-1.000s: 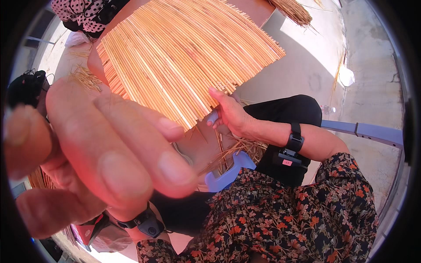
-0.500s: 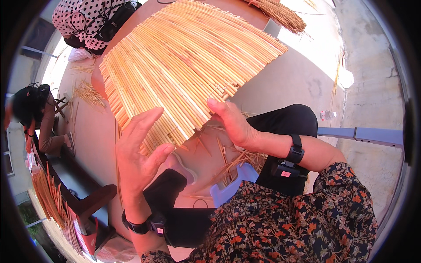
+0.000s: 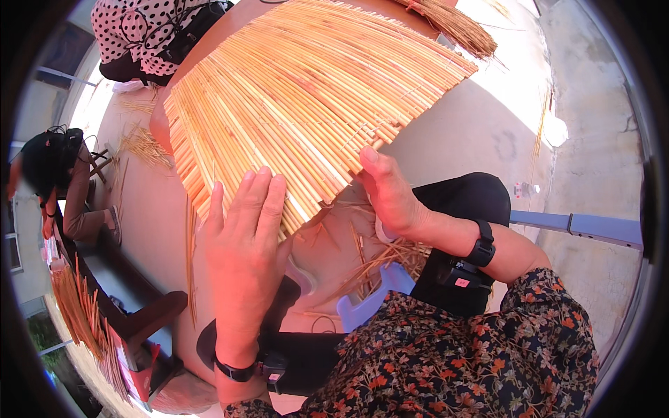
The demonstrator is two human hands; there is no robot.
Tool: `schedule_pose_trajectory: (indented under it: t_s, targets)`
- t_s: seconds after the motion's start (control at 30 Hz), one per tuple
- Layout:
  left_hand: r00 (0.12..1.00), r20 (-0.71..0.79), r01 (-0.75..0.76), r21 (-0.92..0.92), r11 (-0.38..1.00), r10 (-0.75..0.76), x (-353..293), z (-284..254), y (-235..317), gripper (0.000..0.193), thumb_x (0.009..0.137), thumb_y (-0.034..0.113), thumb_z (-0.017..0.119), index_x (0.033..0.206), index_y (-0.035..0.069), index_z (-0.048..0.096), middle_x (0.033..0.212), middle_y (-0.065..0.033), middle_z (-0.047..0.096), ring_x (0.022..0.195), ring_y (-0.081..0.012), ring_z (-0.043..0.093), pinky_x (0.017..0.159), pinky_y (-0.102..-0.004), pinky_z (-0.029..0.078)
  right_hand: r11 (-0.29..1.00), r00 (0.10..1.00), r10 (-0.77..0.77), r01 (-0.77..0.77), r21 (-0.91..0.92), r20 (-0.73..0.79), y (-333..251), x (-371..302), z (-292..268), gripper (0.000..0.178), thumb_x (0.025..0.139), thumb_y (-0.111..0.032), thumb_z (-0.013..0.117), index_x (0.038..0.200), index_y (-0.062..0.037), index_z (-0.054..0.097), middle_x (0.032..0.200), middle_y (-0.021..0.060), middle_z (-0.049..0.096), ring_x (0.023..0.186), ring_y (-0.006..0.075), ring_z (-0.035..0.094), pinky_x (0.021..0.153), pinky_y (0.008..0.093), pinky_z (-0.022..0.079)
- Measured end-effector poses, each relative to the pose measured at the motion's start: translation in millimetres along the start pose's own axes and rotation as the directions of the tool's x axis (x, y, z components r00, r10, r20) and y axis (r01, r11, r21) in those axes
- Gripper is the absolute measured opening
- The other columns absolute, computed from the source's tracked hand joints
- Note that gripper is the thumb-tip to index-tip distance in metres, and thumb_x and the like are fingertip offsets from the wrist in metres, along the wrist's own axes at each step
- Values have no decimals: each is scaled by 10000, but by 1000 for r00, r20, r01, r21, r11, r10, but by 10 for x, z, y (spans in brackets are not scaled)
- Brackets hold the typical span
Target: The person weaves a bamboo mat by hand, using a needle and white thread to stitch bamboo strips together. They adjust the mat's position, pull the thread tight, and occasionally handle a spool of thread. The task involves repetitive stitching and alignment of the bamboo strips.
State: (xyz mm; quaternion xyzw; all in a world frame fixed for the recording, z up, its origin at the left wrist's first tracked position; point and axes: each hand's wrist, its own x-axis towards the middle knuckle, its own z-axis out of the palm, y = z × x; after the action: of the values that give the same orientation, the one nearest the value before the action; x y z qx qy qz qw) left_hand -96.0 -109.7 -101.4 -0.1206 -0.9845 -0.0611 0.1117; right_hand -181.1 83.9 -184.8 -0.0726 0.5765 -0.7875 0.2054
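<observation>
Mat (image 3: 306, 104) is right in front of us, far part over the brown surface (image 3: 226, 29), near edge toward our lap. Left hand (image 3: 245, 223) is spread flat, fingertips at the near edge; right hand (image 3: 391, 195) has its thumb on the near right corner, fingers hidden, so we can't tell if it's gripping. Main risk: stalk ends there are uneven, so pushing unevenly could skew them or strain the ties. If the right thumb slips, the corner could sag. Loose stalks (image 3: 401, 255) near the stool (image 3: 385, 287) might snag it then.
</observation>
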Motion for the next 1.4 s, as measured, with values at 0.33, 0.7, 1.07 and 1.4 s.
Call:
schedule_pose_trajectory:
  t_s: [0.33, 0.7, 1.07, 1.4]
  targets:
    - [989, -134, 80, 130, 988, -63, 186, -218, 241, 384, 843, 71, 615, 1225, 74, 652, 1196, -105, 675, 1129, -271, 641, 1020, -465, 464, 988, 994, -96, 101, 113, -50, -334, 14, 63, 498, 999, -459, 489, 976, 12, 649, 910, 24, 657, 870, 90, 552, 802, 283, 450]
    - [921, -315, 52, -487, 872, -231, -217, -451, 51, 894, 716, 427, 833, 1403, -15, 468, 1335, -159, 612, 1261, -357, 559, 1134, -540, 310, 966, 997, 81, -82, 244, 14, -635, 70, 150, 362, 969, -355, 554, 903, -3, 609, 887, 93, 640, 830, 185, 645, 814, 328, 517]
    - [963, -268, -20, -174, 985, -28, -1112, -558, 441, 1117, 652, 582, 835, 1495, 48, 333, 1467, -225, 468, 1348, -409, 466, 1165, -617, 195, 939, 975, 194, -217, 266, 108, -910, -961, -50, 305, 976, -251, 554, 1023, 43, 622, 960, 110, 661, 877, 229, 683, 773, 374, 575]
    - [970, -237, -93, -134, 987, 60, -1348, -1042, 1258, 904, 705, 424, 831, 1447, 101, 431, 1431, -166, 522, 1306, -362, 523, 1144, -590, 280, 964, 967, 234, -244, 108, 96, -1056, -1865, -252, 444, 976, -334, 526, 1140, 61, 643, 1048, 134, 692, 933, 194, 671, 765, 338, 575]
